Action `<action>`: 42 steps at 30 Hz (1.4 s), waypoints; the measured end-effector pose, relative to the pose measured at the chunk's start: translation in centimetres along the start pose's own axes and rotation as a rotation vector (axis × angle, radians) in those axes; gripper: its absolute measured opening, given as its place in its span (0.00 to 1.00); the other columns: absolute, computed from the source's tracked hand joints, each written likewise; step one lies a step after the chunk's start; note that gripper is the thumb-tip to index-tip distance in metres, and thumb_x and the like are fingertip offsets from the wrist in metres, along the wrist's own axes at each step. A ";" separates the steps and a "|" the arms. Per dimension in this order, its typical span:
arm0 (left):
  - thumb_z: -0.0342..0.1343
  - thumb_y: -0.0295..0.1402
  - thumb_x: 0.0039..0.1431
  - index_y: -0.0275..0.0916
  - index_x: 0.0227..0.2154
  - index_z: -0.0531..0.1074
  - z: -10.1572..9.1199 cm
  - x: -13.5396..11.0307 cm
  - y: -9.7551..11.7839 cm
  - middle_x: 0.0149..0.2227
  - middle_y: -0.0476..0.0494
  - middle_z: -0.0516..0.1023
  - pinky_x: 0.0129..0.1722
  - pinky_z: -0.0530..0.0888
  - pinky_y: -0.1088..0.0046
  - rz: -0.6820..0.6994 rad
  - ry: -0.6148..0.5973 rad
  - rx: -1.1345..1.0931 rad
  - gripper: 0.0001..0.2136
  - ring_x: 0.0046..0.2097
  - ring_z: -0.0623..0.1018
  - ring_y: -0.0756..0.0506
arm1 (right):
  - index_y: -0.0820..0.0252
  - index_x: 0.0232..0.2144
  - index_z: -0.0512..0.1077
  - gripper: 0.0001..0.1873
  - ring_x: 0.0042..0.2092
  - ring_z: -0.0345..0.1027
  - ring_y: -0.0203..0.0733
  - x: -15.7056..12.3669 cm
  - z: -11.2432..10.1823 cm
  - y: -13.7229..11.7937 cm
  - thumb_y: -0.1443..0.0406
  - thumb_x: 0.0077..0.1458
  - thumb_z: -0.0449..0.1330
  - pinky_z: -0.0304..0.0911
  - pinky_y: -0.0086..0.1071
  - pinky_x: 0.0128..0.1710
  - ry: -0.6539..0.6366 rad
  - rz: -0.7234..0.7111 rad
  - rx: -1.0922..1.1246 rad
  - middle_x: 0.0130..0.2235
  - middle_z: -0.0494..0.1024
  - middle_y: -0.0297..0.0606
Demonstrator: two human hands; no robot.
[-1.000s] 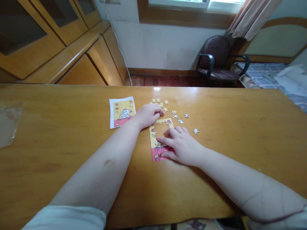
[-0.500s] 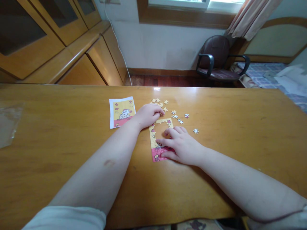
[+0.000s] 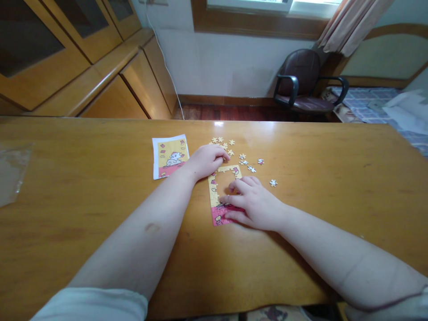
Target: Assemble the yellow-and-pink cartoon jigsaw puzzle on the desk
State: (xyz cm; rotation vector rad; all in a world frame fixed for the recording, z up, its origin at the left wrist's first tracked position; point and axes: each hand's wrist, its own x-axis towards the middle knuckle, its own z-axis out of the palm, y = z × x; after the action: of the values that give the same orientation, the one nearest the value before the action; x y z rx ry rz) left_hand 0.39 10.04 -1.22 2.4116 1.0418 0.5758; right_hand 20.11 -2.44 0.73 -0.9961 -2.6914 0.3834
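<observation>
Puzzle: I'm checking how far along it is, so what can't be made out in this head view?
Right side of the puzzle and part of its hole: hidden under the right hand, head view.
Whether the left hand holds a piece: hidden by the hand itself.
Loose pieces: too small to read their prints.

Glossy wooden table [image 3: 301,147], cardboard puzzle [image 3: 214,189]

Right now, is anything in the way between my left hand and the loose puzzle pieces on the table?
Nothing visible. The left hand rests at the far edge of the puzzle, its fingertips right beside the nearest loose pieces. The right hand lies on the puzzle, nearer you and clear of them.
</observation>
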 end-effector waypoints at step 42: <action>0.48 0.21 0.54 0.41 0.34 0.79 0.0 0.0 0.1 0.40 0.48 0.82 0.50 0.74 0.66 0.003 0.011 0.000 0.15 0.45 0.78 0.46 | 0.55 0.48 0.77 0.25 0.47 0.61 0.48 0.1 0.0 0.2 0.47 0.62 0.53 0.55 0.44 0.50 -0.043 -0.024 0.012 0.46 0.74 0.46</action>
State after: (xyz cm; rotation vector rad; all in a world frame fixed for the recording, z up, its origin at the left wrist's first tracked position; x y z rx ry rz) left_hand 0.43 9.99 -1.16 2.4128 1.0428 0.5901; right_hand 20.13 -2.24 0.65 -0.9618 -2.7332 0.4211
